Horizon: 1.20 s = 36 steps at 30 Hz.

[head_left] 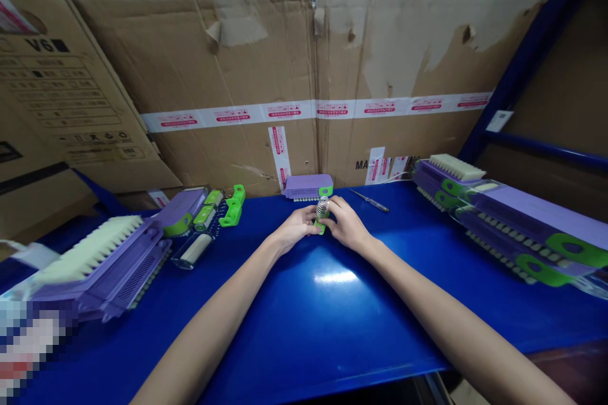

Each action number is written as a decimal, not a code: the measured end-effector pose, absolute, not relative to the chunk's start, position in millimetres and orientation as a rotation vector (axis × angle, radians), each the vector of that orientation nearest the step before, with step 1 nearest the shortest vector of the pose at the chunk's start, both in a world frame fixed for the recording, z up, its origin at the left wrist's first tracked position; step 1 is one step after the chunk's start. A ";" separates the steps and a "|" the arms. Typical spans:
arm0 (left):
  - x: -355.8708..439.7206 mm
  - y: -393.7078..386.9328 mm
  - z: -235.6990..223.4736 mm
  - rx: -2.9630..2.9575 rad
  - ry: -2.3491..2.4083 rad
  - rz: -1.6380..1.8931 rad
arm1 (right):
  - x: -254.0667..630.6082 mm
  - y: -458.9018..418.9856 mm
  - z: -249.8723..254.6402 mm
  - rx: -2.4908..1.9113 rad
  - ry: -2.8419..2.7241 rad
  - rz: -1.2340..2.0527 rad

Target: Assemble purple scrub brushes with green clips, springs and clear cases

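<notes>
Both my hands meet at the middle of the blue table (332, 316). My left hand (297, 228) and my right hand (346, 223) are closed around a small green plastic part (321, 228) with a metal coil spring (322, 207) standing on top of it. Just behind them lies a purple brush body with a green end (308, 186), bristles down.
A metal tool (370, 201) lies right of the brush body. Purple and green brushes are stacked at the right (513, 221) and at the left (95, 266). Loose green parts (232, 205) lie at the back left. A cardboard wall (304, 63) closes the back.
</notes>
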State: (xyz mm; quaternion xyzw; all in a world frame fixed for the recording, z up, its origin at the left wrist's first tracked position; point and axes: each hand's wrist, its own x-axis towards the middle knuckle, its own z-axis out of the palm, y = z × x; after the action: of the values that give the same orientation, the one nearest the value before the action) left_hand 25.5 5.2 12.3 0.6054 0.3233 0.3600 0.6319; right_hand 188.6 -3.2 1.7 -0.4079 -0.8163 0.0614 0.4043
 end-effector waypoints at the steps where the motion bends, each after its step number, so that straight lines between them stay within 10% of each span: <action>1: 25.9 4.8 12.8 1.370 0.732 0.821 | 188.5 -3.3 1.7 -1.041 -2.060 0.150; 36: 30.4 1.5 5.0 1.338 0.848 0.968 | 190.6 0.4 -0.2 -1.036 -1.409 1.058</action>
State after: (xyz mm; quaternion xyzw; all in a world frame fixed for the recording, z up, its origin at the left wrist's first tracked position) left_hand 30.4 1.5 5.0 0.5771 0.3656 0.4173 0.5993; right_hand 190.6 0.4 -0.2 -0.4326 -0.5880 0.4416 0.5216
